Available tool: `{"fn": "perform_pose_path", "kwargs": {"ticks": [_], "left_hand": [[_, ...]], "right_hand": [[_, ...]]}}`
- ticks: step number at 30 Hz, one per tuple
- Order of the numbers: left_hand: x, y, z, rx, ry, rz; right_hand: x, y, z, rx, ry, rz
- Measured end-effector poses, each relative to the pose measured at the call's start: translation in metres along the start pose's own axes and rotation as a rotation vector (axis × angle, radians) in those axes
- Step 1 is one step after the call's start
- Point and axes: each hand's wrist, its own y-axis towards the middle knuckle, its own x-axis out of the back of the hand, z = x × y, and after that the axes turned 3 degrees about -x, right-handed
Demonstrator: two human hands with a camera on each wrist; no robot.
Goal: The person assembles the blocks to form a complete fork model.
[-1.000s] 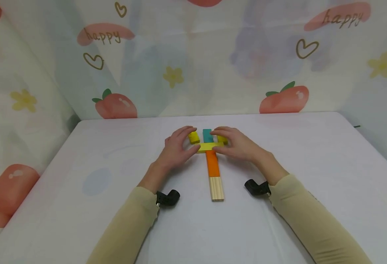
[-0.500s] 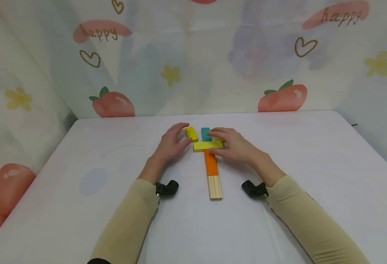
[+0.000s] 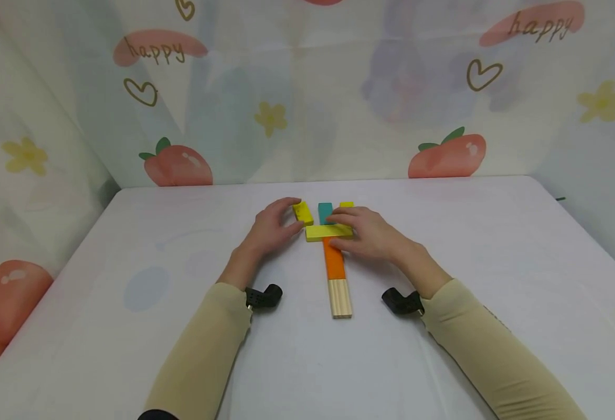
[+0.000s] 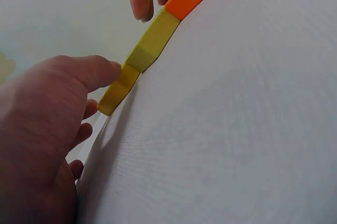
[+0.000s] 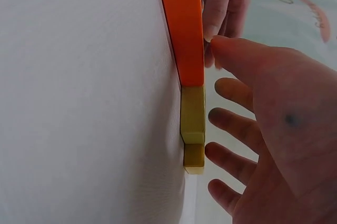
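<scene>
My left hand (image 3: 270,227) curves beside the left yellow block (image 3: 303,213), with fingertips at its far end and the thumb at its near end. In the left wrist view, the thumb tip overlaps that yellow block (image 4: 117,89). My right hand (image 3: 372,230) reaches over the right side of the arrangement, fingers extended and partly covering a teal block (image 3: 325,210) and the right yellow block (image 3: 346,204). A yellow-green crossbar block (image 3: 323,233) lies crosswise between the hands. Below it run an orange block (image 3: 334,262) and a plain wood block (image 3: 340,297), end to end.
The blocks lie on a white-covered table (image 3: 129,361). A patterned cloth (image 3: 312,134) hangs behind the table's back edge. Black wrist-worn devices stick out inward from the left cuff (image 3: 265,296) and the right cuff (image 3: 401,300).
My left hand has drawn back to the left, uncovering more of the left yellow block. My right hand has come slightly nearer, so the right yellow block's far end shows. The view shifted slightly.
</scene>
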Motion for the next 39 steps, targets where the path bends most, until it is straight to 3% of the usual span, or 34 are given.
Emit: {"fn": "perform_pose_path", "kwargs": {"ticks": [5,16,24,39], "left_hand": [[-0.0008,0.0002,0.0013,-0.022,0.033,0.002],[-0.0007,0.0007,-0.0004,0.009,0.090,0.020],[0.0006,0.0006,-0.0022,-0.017,0.102,0.028],[-0.0015,0.0001,-0.0002,0.004,0.094,0.043]], "right_hand": [[-0.0006,-0.0006,0.0010,0.010,-0.030,0.002],[-0.0015,-0.0007,0.0007,0.007,-0.041,0.003],[-0.0013,-0.0011,0.0013,-0.012,-0.039,0.002],[-0.0022,-0.0015,0.0011,-0.008,-0.031,-0.003]]}}
